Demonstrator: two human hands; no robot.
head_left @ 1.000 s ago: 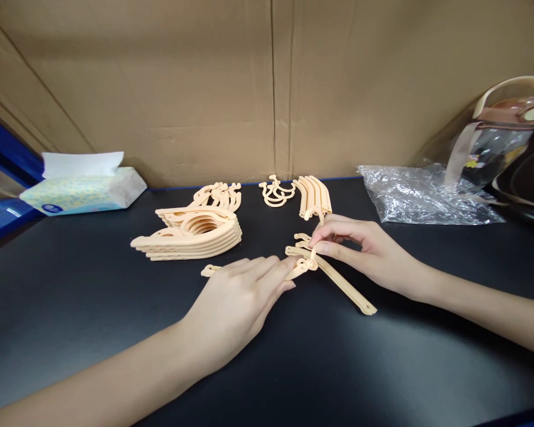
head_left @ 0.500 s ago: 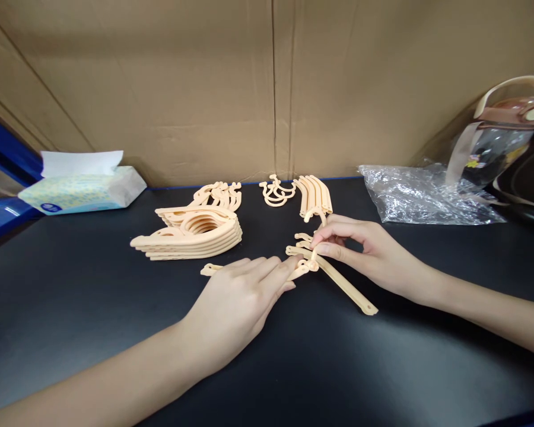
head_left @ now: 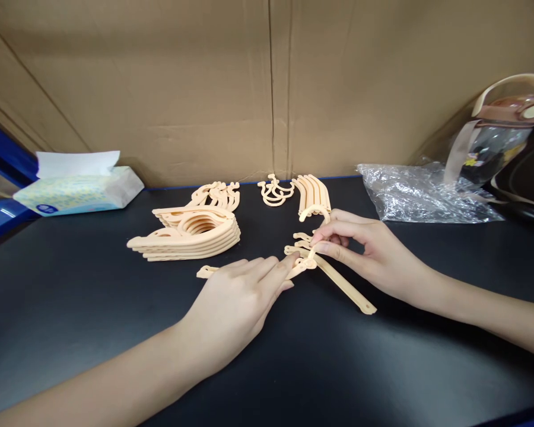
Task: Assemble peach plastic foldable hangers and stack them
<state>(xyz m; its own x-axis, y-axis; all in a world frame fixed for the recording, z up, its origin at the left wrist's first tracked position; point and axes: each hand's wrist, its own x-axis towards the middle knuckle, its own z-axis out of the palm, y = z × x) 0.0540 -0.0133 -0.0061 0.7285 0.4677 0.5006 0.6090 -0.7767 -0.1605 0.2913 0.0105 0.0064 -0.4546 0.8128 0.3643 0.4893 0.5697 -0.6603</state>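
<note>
My left hand (head_left: 238,296) is closed over a peach plastic hanger arm (head_left: 207,271), whose two ends show on either side of the fingers. Between thumb and fingertips, my right hand (head_left: 360,243) pinches a curved hanger hook (head_left: 315,210). The hook's lower end meets the right end of the arm; whether it is locked in cannot be seen. Under the hands a straight hanger bar (head_left: 347,287) lies slanting toward the lower right. Small hanger pieces (head_left: 301,238) lie just behind the joint, partly covered by my right fingers.
Folded hangers (head_left: 191,237) are stacked at left, with more hanger parts (head_left: 216,194) behind them. Loose hooks (head_left: 275,191) and a row of curved bars (head_left: 312,194) lie at the back. A tissue pack (head_left: 80,187), a clear plastic bag (head_left: 422,193) and a bottle (head_left: 493,142) stand around the edges.
The hook in my right hand has turned slightly, its curve now showing wider. Both hands keep their grip in nearly the same place, and the whole view has shifted a little.
</note>
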